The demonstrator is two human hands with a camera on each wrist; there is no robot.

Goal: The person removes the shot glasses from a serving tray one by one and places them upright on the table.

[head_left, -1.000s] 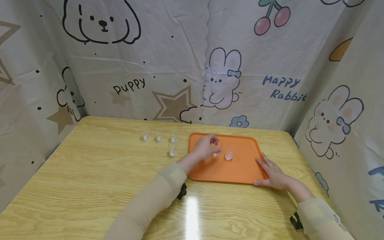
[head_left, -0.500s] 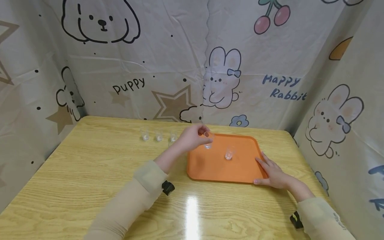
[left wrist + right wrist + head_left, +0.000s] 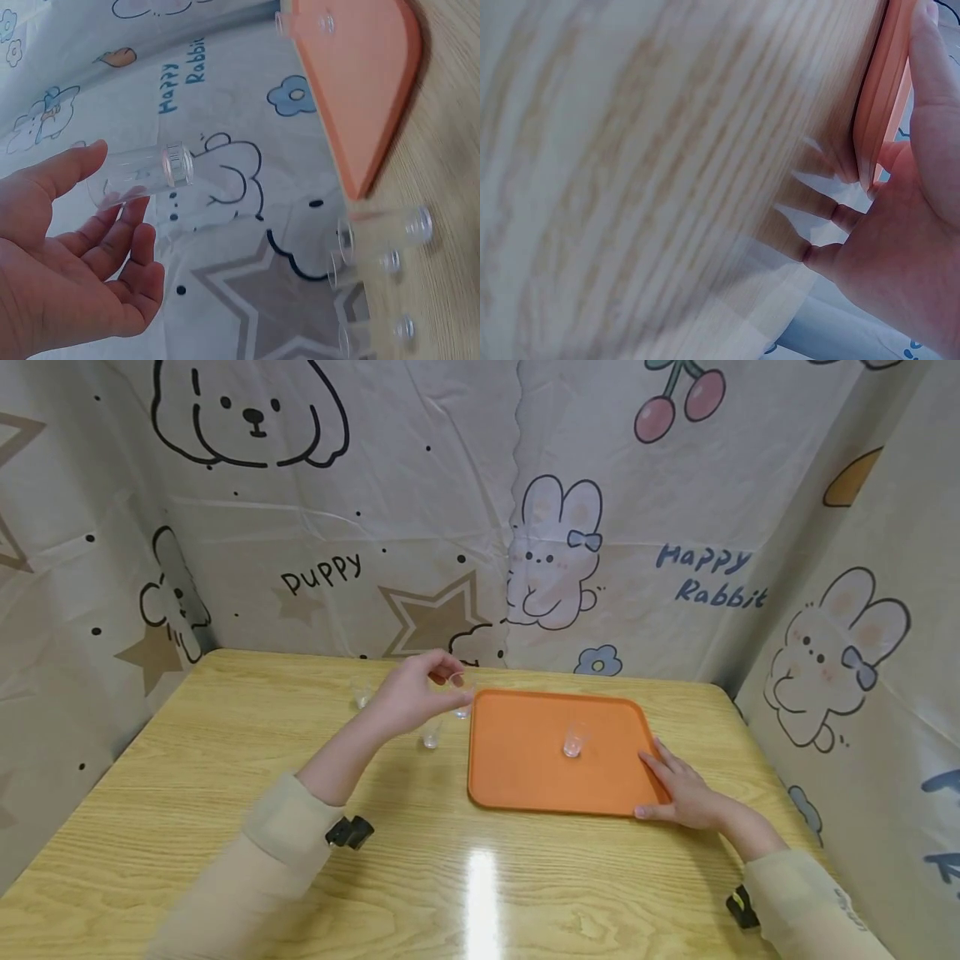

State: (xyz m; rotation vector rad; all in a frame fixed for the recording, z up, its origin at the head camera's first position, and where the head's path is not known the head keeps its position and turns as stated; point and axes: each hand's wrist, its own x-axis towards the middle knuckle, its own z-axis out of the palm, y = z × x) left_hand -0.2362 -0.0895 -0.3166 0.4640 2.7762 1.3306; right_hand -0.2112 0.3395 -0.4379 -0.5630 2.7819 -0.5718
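Note:
My left hand (image 3: 408, 697) pinches a small clear shot glass (image 3: 142, 172) between thumb and fingertips, raised beyond the left edge of the orange tray (image 3: 517, 760). In the left wrist view the glass lies sideways across the frame, its thick base pointing away from the palm. One more shot glass (image 3: 572, 743) stands upright on the tray, right of its middle. At the tray's near right corner rests my right hand (image 3: 688, 793), fingers spread on the rim and thumb along the front edge. In the right wrist view its fingers reach past the tray's corner (image 3: 870, 150).
On the wooden table (image 3: 225, 760), left of the tray, stand several more shot glasses. One glass (image 3: 431, 737) is just below my left hand and another (image 3: 363, 695) shows behind it; the hand hides the others. A printed cloth (image 3: 420, 493) rises behind the table.
My left hand has lifted a shot glass off the tray and carried it left, past the tray's left edge. The right hand stays at the tray's corner.

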